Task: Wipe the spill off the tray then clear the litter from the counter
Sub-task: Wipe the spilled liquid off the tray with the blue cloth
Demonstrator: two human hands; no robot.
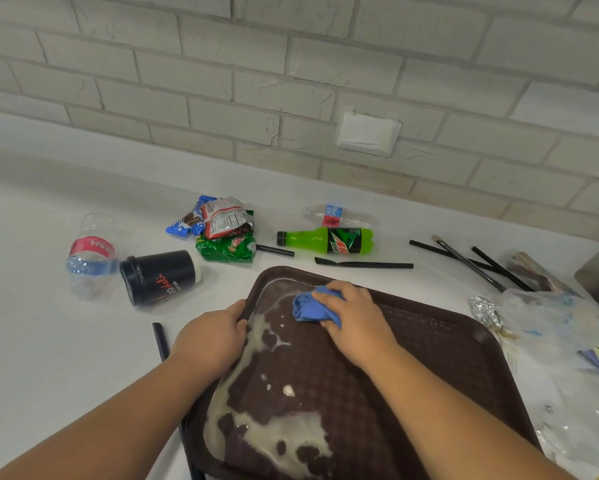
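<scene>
A blue cloth (310,306) is gripped by the right hand (355,320) near the brown tray's (429,358) far left corner. The tray's left edge is clasped by the left hand (210,341), beside the milky spill (256,427).

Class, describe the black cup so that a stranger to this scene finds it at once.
Start at the brown tray on the white counter. Off its far left corner a black cup lies on its side, between a crushed clear bottle and green snack wrappers. It is the only cup, with red script on its wall.
</scene>
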